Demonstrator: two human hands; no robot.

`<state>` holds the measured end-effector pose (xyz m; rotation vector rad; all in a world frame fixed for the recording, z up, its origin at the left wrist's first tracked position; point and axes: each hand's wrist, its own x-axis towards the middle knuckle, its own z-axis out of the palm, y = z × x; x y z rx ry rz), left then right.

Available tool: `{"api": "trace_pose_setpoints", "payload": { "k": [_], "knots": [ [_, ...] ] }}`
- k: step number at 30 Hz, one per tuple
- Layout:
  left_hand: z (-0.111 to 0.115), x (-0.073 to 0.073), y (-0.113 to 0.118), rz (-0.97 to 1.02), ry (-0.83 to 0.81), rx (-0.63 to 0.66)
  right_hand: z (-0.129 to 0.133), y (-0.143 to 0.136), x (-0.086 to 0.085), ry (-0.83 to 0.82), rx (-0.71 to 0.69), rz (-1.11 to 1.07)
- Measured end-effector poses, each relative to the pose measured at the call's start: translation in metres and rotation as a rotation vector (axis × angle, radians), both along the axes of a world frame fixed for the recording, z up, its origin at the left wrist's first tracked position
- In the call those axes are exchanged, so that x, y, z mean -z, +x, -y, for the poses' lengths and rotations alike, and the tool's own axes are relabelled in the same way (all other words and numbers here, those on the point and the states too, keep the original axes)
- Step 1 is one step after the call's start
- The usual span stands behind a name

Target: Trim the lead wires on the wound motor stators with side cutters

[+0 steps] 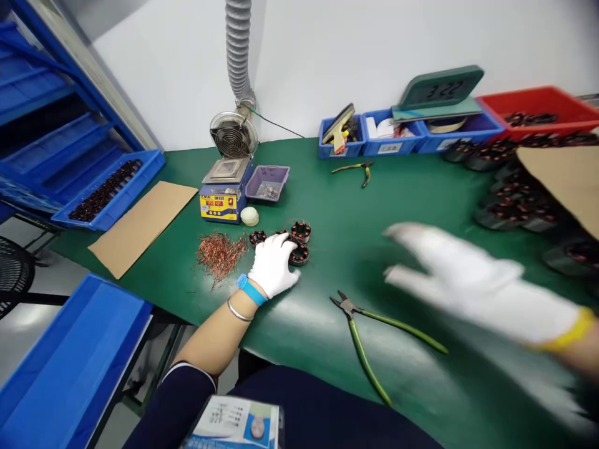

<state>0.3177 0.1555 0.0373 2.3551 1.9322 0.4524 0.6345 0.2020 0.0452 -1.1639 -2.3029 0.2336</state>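
Observation:
My left hand point(274, 265), in a white glove with a blue wrist strap, rests on a small group of round black cores with copper windings point(300, 232). Its fingers curve over the cores, and whatever they grip is hidden beneath them. A pile of copper wire scraps point(219, 254) lies left of that hand. My right hand point(449, 274), gloved in white and blurred by motion, is over the right part of the green table with thumb and fingers apart and nothing between them. Green-handled cutters point(349, 307) lie spread between the two hands.
A solder pot point(224, 193) with a fan stands behind, beside a purple tray point(267, 183). Small pliers point(355, 167) lie near blue bins point(390, 147). Stacked cores point(500, 215) and a red bin point(561, 128) are right; cardboard point(143, 224) and a blue tray of parts point(154, 165) are left.

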Motion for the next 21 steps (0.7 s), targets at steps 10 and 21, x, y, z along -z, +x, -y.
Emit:
{"api": "trace_pose_setpoints", "payload": {
  "k": [10, 21],
  "knots": [
    [0.027, 0.005, 0.028, 0.038, 0.026, 0.319, 0.089, -0.017, 0.056, 0.017, -0.05, 0.216],
    [0.014, -0.001, 0.003, -0.046, -0.226, 0.226, 0.077, -0.03, 0.028, -0.418, -0.13, 0.236]
  ]
}}
